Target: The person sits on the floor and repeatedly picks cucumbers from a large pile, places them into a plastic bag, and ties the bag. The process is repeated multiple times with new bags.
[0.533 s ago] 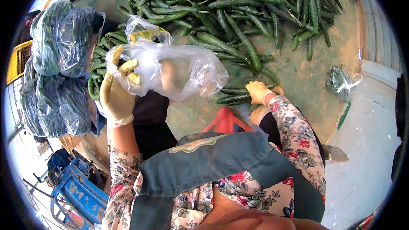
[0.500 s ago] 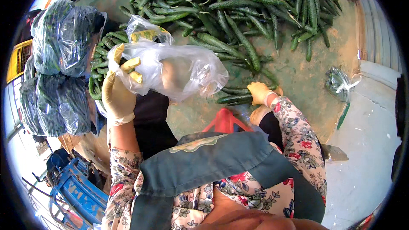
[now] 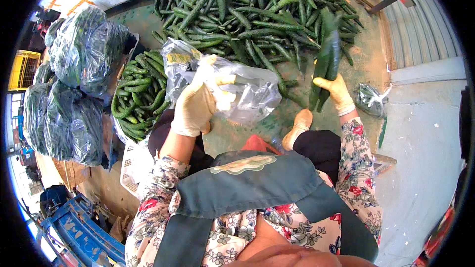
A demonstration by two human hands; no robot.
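My left hand (image 3: 195, 104), in a cream glove, grips a crumpled clear plastic bag (image 3: 252, 96) at its near left side, fingers curled over it. To the right, my right hand (image 3: 335, 90), also gloved, is closed around long dark cucumbers (image 3: 324, 49) held upright, slightly blurred, their lower ends below my fingers. A large heap of cucumbers (image 3: 232, 0) lies on the green floor beyond both hands. Left of the bag, curved cucumbers (image 3: 138, 96) fill a white crate (image 3: 129, 165).
Bagged cucumber bundles (image 3: 84, 49) are stacked at left, near a yellow crate (image 3: 24, 69) and a blue cart (image 3: 79, 222). A small tied bag (image 3: 368, 101) lies at right beside a pale wall. My shoe (image 3: 299, 126) and a red object (image 3: 257, 144) are below the bag.
My right hand has lifted cucumbers from the floor, moving up and to the right. My left hand and bag have shifted rightward in the picture. The whole view has shifted somewhat.
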